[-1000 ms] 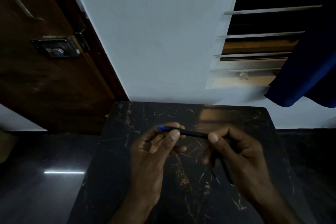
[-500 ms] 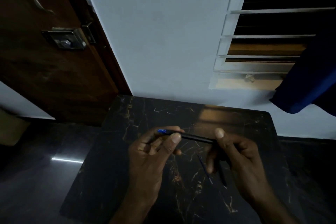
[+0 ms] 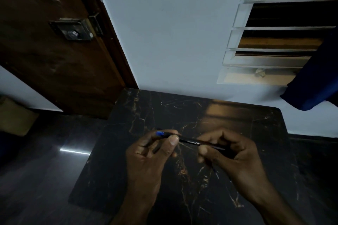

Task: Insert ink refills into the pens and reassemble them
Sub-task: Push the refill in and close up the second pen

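A slim black pen barrel with a blue end cap lies level between my two hands, above the black marble table. My left hand pinches its blue end between thumb and fingers. My right hand is curled around the barrel's other end, which its fingers hide. A thin dark refill pokes out below my right hand. The light is dim, so I cannot tell how the parts meet inside the grip.
The table stands against a pale wall. A wooden door with a metal latch is at the left, a barred window at the right, and a blue cloth hangs at the far right. Dark floor surrounds the table.
My right hand has closed more tightly round the barrel's right end and slid in along it. The view has tilted down, so the wall switch has left the frame.
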Available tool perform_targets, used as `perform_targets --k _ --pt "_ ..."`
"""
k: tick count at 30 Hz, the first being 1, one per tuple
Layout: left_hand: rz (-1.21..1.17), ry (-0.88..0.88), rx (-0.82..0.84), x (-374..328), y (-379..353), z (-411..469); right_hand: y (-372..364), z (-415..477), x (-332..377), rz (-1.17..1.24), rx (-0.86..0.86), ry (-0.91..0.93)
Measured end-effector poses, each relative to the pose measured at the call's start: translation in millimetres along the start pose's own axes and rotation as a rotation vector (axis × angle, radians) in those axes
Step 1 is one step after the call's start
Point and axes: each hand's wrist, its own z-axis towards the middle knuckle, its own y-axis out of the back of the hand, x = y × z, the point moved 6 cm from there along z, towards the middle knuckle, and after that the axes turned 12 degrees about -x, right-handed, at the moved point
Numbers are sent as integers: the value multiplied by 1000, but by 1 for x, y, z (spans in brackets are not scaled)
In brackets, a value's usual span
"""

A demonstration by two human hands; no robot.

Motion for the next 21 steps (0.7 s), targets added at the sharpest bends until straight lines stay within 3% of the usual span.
perform_targets --k 6,14,21 --pt "-5 27 109 5 9 1 -16 1 -8 -42 -74 -1" --pt "-24 104 90 13 29 46 -42 2 -19 -39 -177 -44" --pt "-98 83 287 6 42 93 -74 23 -24 -113 -202 -46"
